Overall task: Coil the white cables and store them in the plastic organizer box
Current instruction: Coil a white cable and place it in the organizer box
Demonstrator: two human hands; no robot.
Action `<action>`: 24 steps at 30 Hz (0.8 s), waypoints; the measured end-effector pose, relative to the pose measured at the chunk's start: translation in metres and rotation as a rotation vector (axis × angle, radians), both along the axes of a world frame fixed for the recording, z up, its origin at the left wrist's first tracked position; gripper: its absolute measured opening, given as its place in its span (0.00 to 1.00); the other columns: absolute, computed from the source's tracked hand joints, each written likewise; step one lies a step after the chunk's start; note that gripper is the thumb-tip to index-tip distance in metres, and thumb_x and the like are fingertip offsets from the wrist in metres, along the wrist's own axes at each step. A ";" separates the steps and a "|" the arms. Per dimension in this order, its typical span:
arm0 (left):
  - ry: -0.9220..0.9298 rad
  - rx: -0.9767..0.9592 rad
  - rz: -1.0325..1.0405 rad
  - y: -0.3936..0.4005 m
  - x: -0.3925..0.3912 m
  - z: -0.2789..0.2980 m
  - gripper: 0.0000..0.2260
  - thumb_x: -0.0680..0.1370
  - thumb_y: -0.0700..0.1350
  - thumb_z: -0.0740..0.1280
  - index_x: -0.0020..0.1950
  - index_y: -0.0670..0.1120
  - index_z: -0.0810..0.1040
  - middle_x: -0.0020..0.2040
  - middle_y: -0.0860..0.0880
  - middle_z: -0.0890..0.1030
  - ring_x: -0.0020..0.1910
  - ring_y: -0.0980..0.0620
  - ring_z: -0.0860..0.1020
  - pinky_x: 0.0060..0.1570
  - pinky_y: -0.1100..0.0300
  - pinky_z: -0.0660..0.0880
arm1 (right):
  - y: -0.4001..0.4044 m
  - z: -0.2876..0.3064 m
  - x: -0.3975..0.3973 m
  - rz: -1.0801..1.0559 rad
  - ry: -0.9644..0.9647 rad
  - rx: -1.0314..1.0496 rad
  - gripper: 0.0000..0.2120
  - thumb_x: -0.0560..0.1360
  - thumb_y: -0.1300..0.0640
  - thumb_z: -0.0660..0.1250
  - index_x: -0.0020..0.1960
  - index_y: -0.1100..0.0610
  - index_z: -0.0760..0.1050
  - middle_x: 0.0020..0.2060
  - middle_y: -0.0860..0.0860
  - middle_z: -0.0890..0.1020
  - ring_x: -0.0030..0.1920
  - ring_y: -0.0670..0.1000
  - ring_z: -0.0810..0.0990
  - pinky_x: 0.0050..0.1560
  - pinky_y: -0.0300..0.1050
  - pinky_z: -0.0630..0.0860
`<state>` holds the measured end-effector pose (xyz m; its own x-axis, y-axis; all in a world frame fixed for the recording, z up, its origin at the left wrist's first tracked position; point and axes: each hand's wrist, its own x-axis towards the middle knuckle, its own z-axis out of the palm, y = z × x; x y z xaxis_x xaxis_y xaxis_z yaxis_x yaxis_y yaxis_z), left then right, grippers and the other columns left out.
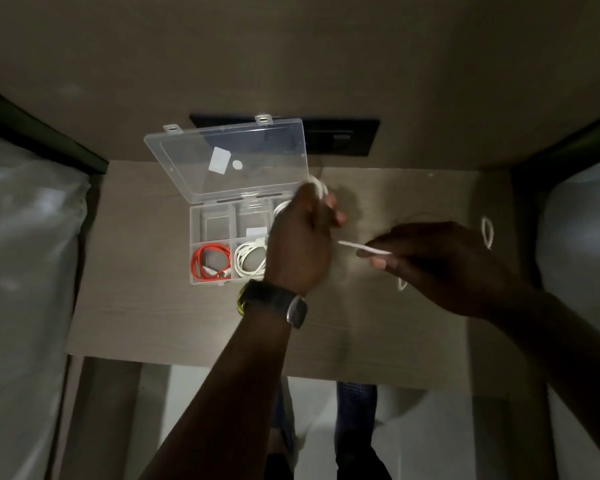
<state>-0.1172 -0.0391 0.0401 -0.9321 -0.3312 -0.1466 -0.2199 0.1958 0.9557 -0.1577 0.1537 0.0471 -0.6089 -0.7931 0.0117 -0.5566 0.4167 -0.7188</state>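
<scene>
White cable (364, 248) stretches between two closed grips, left hand (300, 244) and right hand (444, 265), beside one organizer box (222, 244).

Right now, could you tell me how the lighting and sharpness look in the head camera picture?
Head view: dim overall, with the corners darkest; the left hand and the white cable are motion-blurred; the organizer box stays fairly sharp, its clear lid catching mild glare; the wide angle bends the edges of the table.

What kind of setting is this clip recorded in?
Probably a small bedroom or dorm nook, dimly lit: a narrow wooden desk set between what look like plastic-wrapped mattresses, with a dark socket panel on the wall behind the open organizer box.
</scene>
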 end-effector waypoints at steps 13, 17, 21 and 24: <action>0.094 1.463 0.210 0.010 0.023 0.028 0.11 0.82 0.45 0.56 0.46 0.44 0.75 0.36 0.51 0.80 0.38 0.56 0.78 0.45 0.64 0.78 | -0.022 -0.029 -0.001 -0.255 -0.153 -0.101 0.11 0.81 0.49 0.60 0.59 0.48 0.77 0.38 0.30 0.79 0.40 0.34 0.78 0.45 0.35 0.72; 0.267 1.278 0.306 -0.014 0.010 0.027 0.12 0.84 0.41 0.54 0.48 0.42 0.76 0.39 0.48 0.83 0.50 0.47 0.82 0.56 0.57 0.79 | -0.022 -0.031 0.022 -0.178 -0.129 0.017 0.07 0.82 0.51 0.60 0.52 0.52 0.75 0.35 0.45 0.77 0.37 0.44 0.76 0.39 0.48 0.73; 0.206 0.346 0.261 -0.008 0.010 0.013 0.07 0.83 0.42 0.60 0.53 0.42 0.77 0.45 0.43 0.83 0.50 0.46 0.83 0.51 0.52 0.79 | -0.026 -0.016 0.036 -0.055 -0.221 0.032 0.07 0.79 0.53 0.64 0.57 0.49 0.74 0.38 0.39 0.76 0.39 0.39 0.75 0.40 0.33 0.69; 0.095 -0.366 -0.048 0.001 0.027 -0.004 0.07 0.83 0.43 0.60 0.54 0.41 0.75 0.46 0.46 0.84 0.47 0.48 0.83 0.45 0.55 0.75 | -0.022 -0.001 0.038 0.043 -0.191 0.055 0.16 0.77 0.57 0.67 0.64 0.49 0.74 0.49 0.34 0.73 0.47 0.33 0.73 0.47 0.26 0.67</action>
<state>-0.0902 -0.0382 0.0364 -0.9517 -0.3010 0.0611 -0.1157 0.5356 0.8365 -0.1193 0.1313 0.0457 -0.5615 -0.8146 -0.1453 -0.4302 0.4374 -0.7897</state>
